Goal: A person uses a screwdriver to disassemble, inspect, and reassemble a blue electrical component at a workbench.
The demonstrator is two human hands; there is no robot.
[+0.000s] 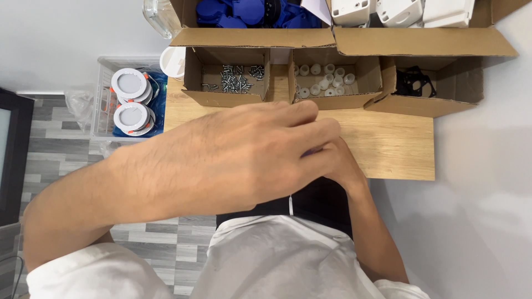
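My left hand [244,155] fills the middle of the view, close to the camera, its fingers held together and reaching right over the wooden table [393,147]. It covers most of my right hand [343,166], which is tucked under the left fingertips at the table's near edge. A thin bluish-purple sliver [312,150] shows between the two hands; what it is stays hidden. Whether either hand grips anything cannot be made out.
Small cardboard boxes line the table's far side: one with screws [233,80], one with white cylinders [324,80], one with black parts [415,83]. Behind are blue parts [249,14] and white housings [399,11]. A clear bin with round white lamps [130,102] stands on the left.
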